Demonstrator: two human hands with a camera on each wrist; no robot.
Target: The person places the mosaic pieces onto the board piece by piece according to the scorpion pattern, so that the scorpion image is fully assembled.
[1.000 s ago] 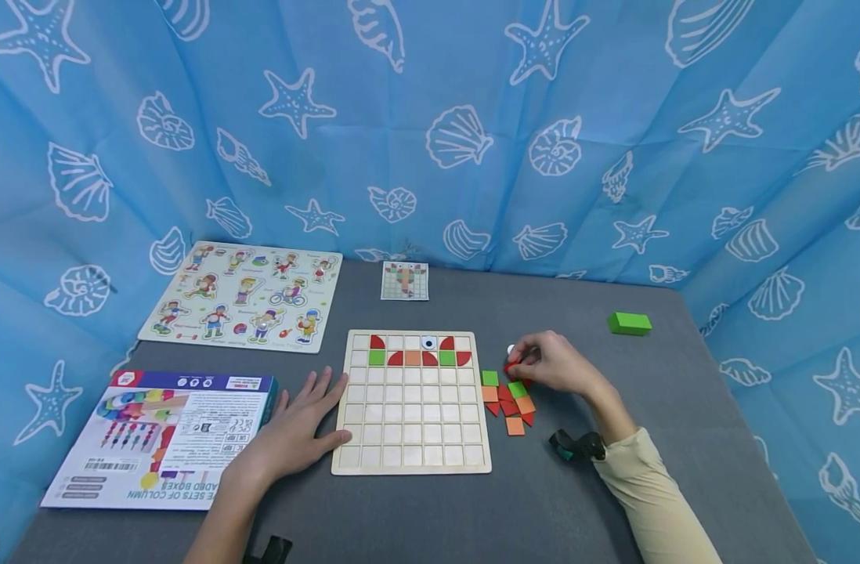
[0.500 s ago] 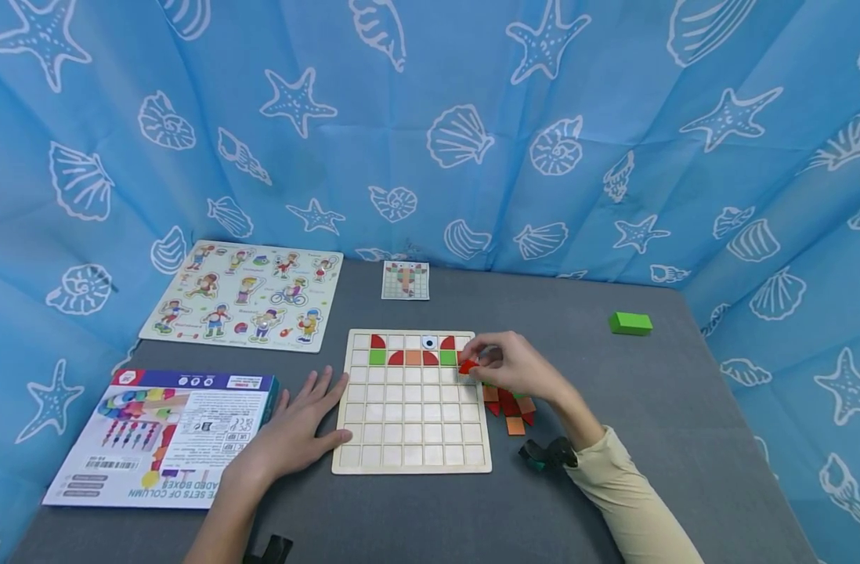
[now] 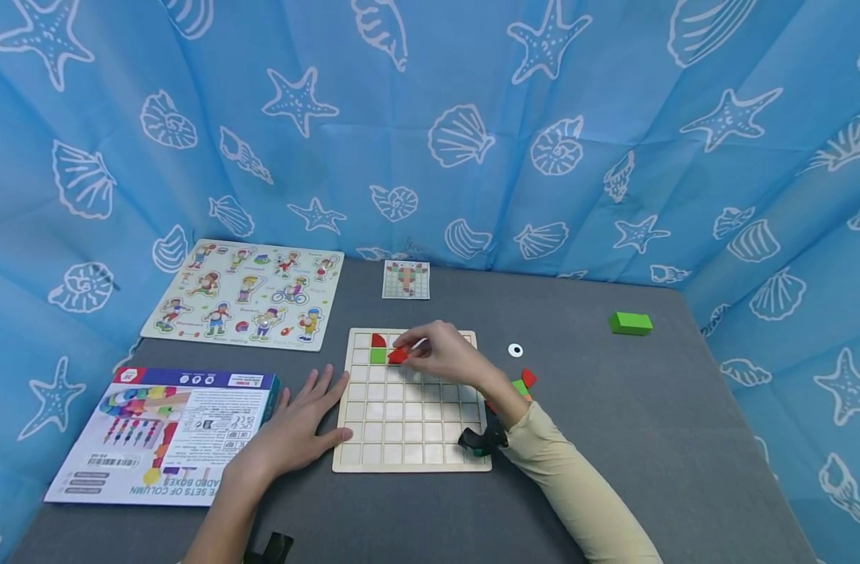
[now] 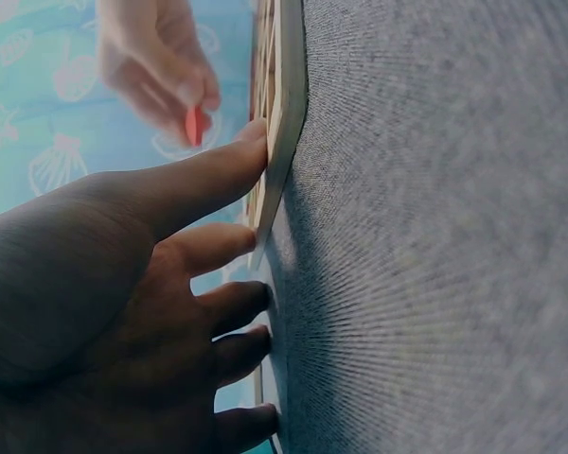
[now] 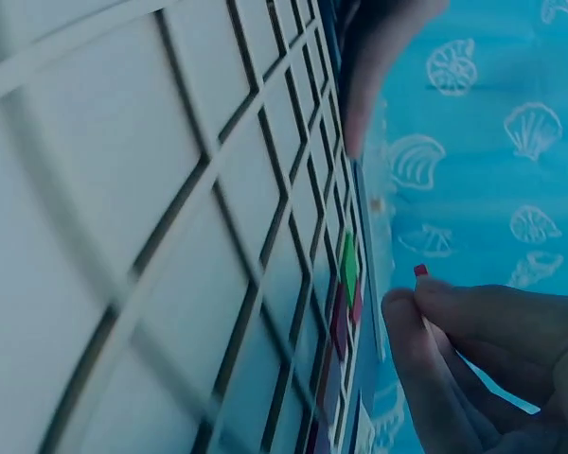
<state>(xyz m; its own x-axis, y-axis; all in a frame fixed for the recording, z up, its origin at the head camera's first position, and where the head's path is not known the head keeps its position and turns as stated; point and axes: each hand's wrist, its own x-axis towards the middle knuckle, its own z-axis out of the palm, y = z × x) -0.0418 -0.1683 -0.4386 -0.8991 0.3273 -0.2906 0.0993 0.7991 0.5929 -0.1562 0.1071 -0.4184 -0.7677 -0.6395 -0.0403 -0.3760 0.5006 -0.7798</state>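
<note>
The wooden grid board (image 3: 384,411) lies in the middle of the table. My right hand (image 3: 447,356) is over its upper rows, pinching a red tile (image 3: 398,356) between thumb and fingertips. In the right wrist view only a small red end of the tile (image 5: 420,270) shows past the fingertips. Just left of it, a red quarter-round tile (image 3: 378,341) and a green square tile (image 3: 377,356) lie in the grid. The other laid tiles are hidden by my right hand. My left hand (image 3: 289,439) rests spread at the board's left edge, its thumb touching the rim.
A round eye tile (image 3: 515,350) and loose tiles (image 3: 520,387), partly behind my right forearm, lie right of the board. A small pattern card (image 3: 406,280) is behind it. Further out are a picture puzzle (image 3: 243,294), a printed box (image 3: 141,439) and a green block (image 3: 630,323).
My right hand has carried the red tile from the loose heap leftward across the board to its upper rows. The left hand has stayed in place.
</note>
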